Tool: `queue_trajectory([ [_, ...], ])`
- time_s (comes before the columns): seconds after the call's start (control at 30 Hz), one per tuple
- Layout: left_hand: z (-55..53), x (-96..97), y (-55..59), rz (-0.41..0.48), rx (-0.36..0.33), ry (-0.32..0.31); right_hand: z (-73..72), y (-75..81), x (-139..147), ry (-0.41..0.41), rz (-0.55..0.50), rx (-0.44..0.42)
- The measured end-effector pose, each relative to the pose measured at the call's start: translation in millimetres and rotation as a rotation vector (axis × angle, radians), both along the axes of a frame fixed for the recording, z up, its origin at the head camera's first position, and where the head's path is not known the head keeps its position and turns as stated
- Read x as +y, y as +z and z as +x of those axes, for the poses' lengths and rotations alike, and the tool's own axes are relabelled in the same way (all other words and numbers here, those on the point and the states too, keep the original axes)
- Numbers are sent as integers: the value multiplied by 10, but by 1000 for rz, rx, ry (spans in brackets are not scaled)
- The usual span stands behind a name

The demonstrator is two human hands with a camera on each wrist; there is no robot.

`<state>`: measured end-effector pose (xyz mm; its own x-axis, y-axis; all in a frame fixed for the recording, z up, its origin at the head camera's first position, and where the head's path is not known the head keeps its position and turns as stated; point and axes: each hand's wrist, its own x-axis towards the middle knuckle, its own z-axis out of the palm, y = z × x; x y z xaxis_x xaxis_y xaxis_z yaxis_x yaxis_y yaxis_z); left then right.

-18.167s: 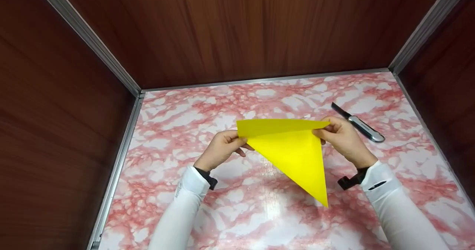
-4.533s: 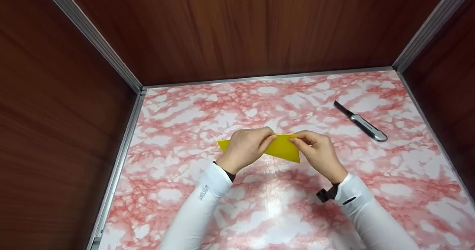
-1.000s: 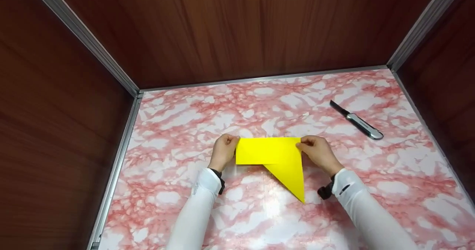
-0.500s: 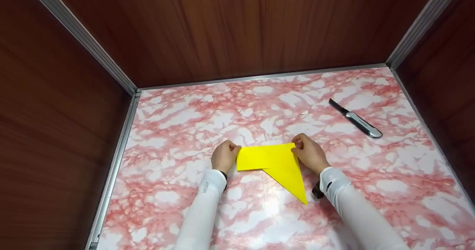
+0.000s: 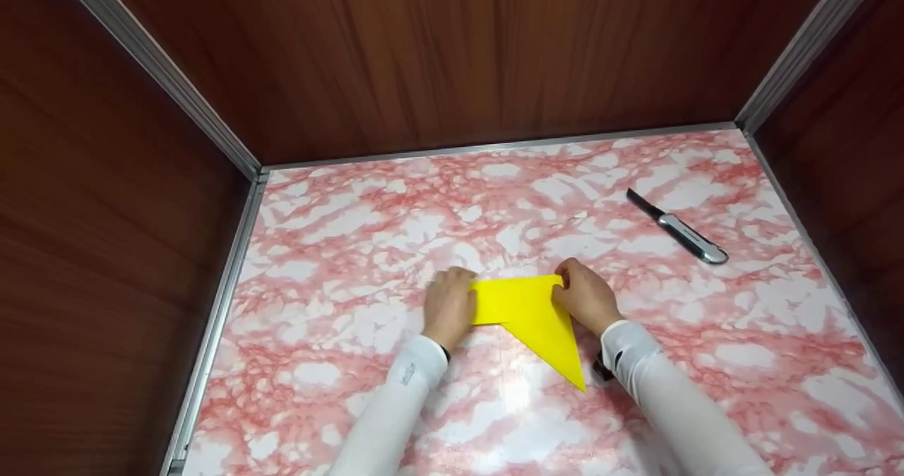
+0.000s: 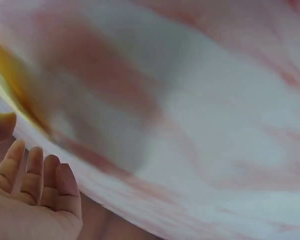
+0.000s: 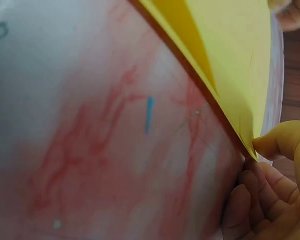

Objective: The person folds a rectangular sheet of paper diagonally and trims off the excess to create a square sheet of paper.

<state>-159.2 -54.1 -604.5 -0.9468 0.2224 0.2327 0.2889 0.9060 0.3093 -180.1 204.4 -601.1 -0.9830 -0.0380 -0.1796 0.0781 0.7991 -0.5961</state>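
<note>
A folded sheet of yellow paper [image 5: 526, 303] lies low over the middle of the table in the head view, a band across the top with a pointed flap hanging at its right. My right hand [image 5: 587, 298] pinches its upper right corner; the right wrist view shows the thumb [image 7: 277, 142] on top and fingers beneath. My left hand [image 5: 450, 306], blurred, is at the paper's left end and covers part of it. In the left wrist view its fingers [image 6: 32, 175] are loosely spread, thumb apart from them, beside the paper's edge [image 6: 20, 100].
A utility knife [image 5: 681, 232] with a black blade and grey handle lies at the right back of the red-and-white marbled table [image 5: 339, 250]. Dark wood panels [image 5: 438, 59] with metal edging enclose the back and both sides.
Over the last second the paper has come nearer and tilted slightly. My left hand has loosened from its left edge and slid right over it; the right hand keeps its pinch. Earlier the paper was folded differently.
</note>
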Motion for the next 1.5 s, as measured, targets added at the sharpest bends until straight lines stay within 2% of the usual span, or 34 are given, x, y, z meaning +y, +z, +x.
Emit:
queue_trajectory([
  [0.07,177,158,6,-74,27,-131,14,-19,-1,8,10,19],
  [0.17,452,368,-2,-149,-48,-282,25,-48,-13,33,35,74],
  [0.27,627,504,-29,-182,-159,-319,31,-72,-30,84,80,184],
  [0.33,682,549,-49,-193,-209,-307,43,-72,-36,140,121,278],
  [0.4,702,565,-70,-197,-226,-298,66,-58,-26,218,166,370],
  [0.47,704,563,-87,-194,-224,-299,97,-38,7,318,214,438],
  [0.53,701,554,-96,-195,-211,-305,139,-21,56,428,253,453],
  [0.63,696,545,-96,-212,-193,-310,206,-27,149,562,294,387],
  [0.7,694,547,-101,-235,-187,-304,255,-54,209,603,309,338],
  [0.8,685,563,-102,-277,-200,-285,312,-90,272,619,322,325],
  [1.07,605,576,-28,-403,-213,-225,398,-89,283,637,358,448],
  [1.2,530,568,14,-438,-201,-214,471,-85,263,646,341,471],
  [1.37,413,560,37,-467,-237,-204,580,-91,197,678,310,522],
  [1.5,317,551,35,-460,-268,-212,670,-95,113,708,290,518],
])
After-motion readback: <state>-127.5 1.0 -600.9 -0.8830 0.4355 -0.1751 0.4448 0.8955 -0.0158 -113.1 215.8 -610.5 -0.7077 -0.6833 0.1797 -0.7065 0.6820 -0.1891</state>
